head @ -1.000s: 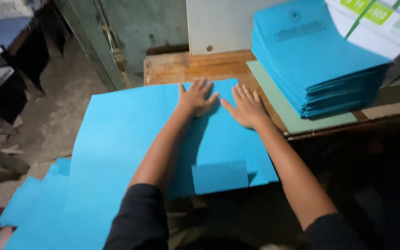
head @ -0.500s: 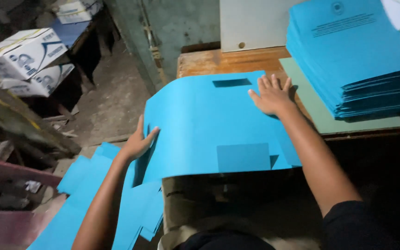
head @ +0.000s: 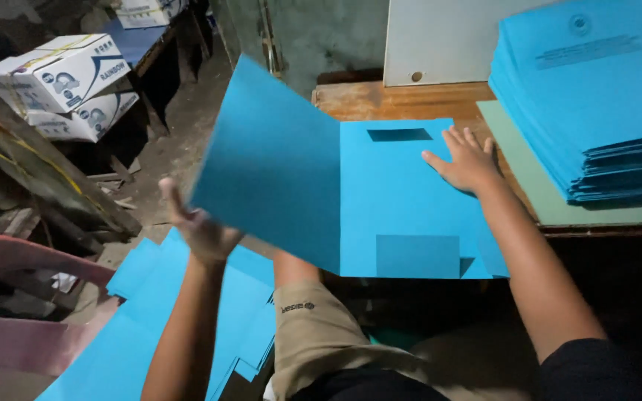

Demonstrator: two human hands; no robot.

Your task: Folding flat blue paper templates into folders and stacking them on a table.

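Note:
A large blue card folder (head: pixel 380 193) lies half on the wooden table (head: pixel 380 100), its right half flat and its left flap raised steeply. My left hand (head: pixel 198 226) is under the lower edge of the raised flap, fingers spread, pushing it up. My right hand (head: pixel 466 160) presses flat, fingers apart, on the right half near its upper right. The flat half has a rectangular cut-out (head: pixel 400 134) near the top and a folded pocket (head: pixel 417 256) at the bottom.
A tall stack of folded blue folders (head: pixel 596 96) sits on a green sheet (head: pixel 536 193) at the table's right. Several flat blue sheets (head: pixel 150 327) lie by my left knee. A pink chair (head: pixel 16 297) and white cardboard boxes (head: pixel 61 74) stand at the left.
My left hand went from the sheet's middle to its left edge and lifted the left flap up toward the right. My right hand stayed pressed on the right half.

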